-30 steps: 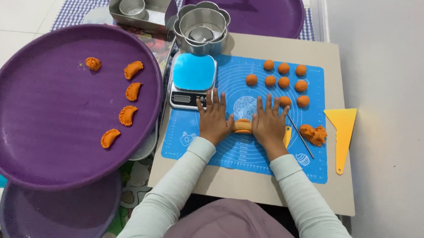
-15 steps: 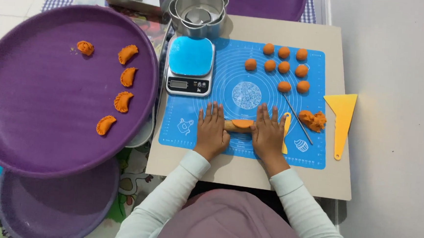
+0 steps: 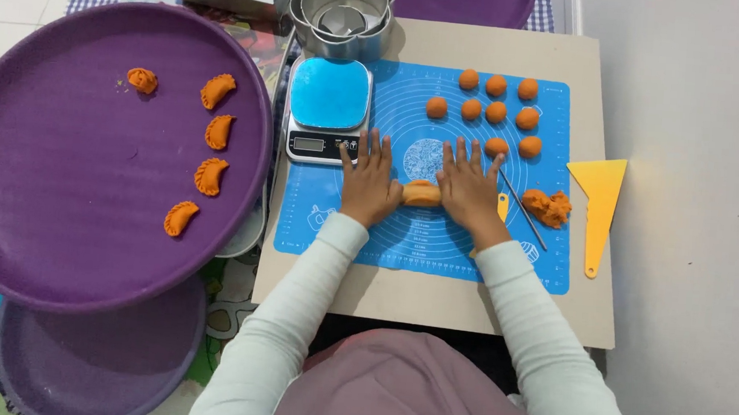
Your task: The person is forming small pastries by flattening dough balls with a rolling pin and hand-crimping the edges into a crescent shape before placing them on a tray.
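Dough roll (image 3: 422, 193) lies pinched between the flat, open left hand (image 3: 369, 182) and right hand (image 3: 470, 191) — uneven pressure could squash it lopsided.

1. I see the mat (image 3: 435, 246) lying flat on the worktop (image 3: 432, 301); my left hand (image 3: 369, 182) and right hand (image 3: 469, 188) press down on it side by side, the dough roll (image 3: 422, 193) between them and touching both.
2. The scale (image 3: 328, 109) sits on the mat's far left corner, just beyond my left hand; the nested cutters (image 3: 344, 14) stand behind it.
3. The dough balls (image 3: 495, 111) cluster on the mat beyond my right hand; the dough lump (image 3: 547, 206) lies to its right, the thin stick (image 3: 523, 210) between them.
4. The scraper (image 3: 599, 200) lies on the worktop right of the mat.
5. The large tray (image 3: 60, 240) sits left of the worktop, the crescent pastries (image 3: 212, 129) in a column on it; a second tray (image 3: 78, 361) lies partly under its near edge.
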